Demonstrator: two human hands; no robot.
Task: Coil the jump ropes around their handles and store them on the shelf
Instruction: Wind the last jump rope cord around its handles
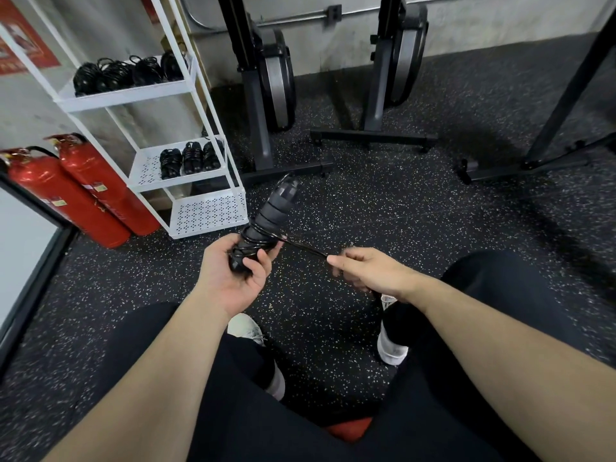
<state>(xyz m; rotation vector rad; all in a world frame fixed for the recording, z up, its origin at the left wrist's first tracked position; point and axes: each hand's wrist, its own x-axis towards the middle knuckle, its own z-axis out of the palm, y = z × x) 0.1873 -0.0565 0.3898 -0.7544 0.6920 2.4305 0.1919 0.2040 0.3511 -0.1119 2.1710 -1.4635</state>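
Observation:
My left hand (233, 271) grips the lower end of the black jump rope handles (271, 211), which point up and away toward the shelf. Several turns of thin black rope (256, 240) circle the handles just above my fingers. A taut stretch of that rope runs right to my right hand (363, 270), which pinches it between thumb and fingers. The white metal shelf (200, 213) stands at the left. Several coiled ropes (126, 73) lie on its upper tier and three coiled ropes (190, 158) on its middle tier.
Two red fire extinguishers (83, 195) lean beside the shelf at the left. Two black exercise machines (266, 95) stand against the back wall, and a black rack leg (563, 105) slants at the right. My knees and white shoes (391, 348) are below my hands on speckled rubber flooring.

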